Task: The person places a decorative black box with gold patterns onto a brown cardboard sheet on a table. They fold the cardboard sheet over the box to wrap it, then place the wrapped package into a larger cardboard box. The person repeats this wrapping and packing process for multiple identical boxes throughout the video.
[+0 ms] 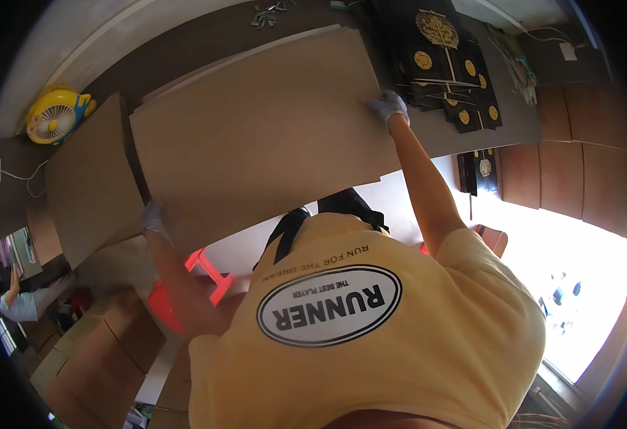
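A large flat sheet of grey-brown cardboard (256,136) lies over the table in front of me, on top of more sheets whose edges show at its far side. My left hand (154,218), in a pale thin glove, grips the sheet's near left corner. At the right edge, my right hand (389,109), also gloved, is closed on the border with its fingers partly hidden. Another stack of cardboard (88,186) stands just left of the left hand. Black panels with gold round patterns (438,64) lie in a pile to the right of my right hand.
A yellow toy-shaped fan (53,118) sits at the far left. Small metal pieces (267,16) lie at the table's back. A red plastic stool (213,279) is below the near edge. Brown cartons (564,164) are stacked at right, others (99,343) lower left. Another person's arm (15,289) shows at left.
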A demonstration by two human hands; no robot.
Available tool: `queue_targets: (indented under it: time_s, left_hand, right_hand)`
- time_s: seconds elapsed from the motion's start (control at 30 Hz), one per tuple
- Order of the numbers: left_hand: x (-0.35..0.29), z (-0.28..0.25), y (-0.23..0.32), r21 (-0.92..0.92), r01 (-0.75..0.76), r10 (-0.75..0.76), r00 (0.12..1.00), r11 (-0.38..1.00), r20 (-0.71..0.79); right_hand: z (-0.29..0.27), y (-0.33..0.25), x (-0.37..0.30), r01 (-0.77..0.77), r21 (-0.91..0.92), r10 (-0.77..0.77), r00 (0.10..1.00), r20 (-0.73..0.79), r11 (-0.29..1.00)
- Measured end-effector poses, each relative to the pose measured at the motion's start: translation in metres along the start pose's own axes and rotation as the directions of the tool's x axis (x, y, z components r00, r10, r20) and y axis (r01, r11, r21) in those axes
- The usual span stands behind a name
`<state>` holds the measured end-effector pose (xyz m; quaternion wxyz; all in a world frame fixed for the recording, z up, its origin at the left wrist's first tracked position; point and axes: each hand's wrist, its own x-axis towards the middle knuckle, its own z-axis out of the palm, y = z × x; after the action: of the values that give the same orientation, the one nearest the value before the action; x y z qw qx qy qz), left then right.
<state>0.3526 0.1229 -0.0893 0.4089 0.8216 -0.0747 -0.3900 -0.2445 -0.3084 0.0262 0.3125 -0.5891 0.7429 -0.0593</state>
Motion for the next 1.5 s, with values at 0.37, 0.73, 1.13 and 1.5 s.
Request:
queue_targets:
  time_s: [0.37, 0.73, 1.13, 1.5]
  left_hand:
    - [0.036, 0.01, -0.024, -0.154, -0.226, 0.188, 0.955, 0.962, -0.231]
    - [-0.063, 0.084, 0.073, 0.023, -0.208, 0.205, 0.931, 0.978, -0.303]
    - [-0.054, 0.075, 0.036, 0.508, -0.202, 0.366, 0.898, 0.837, -0.246]
    - [-0.11, 0.132, 0.097, 0.912, -0.108, 0.745, 0.619, 0.396, -0.25]
  right_hand:
    - [0.009, 0.025, 0.012, 0.141, 0.241, -0.131, 0.99, -0.058, 0.96]
    - [-0.02, 0.017, 0.003, 0.069, 0.099, -0.071, 0.997, 0.017, 0.993]
    - [0.011, 0.031, 0.011, 0.403, -0.268, -0.449, 0.882, -0.139, 0.875]
    - [-0.02, 0.023, 0.039, 0.229, -0.003, -0.223, 0.944, -0.243, 0.973]
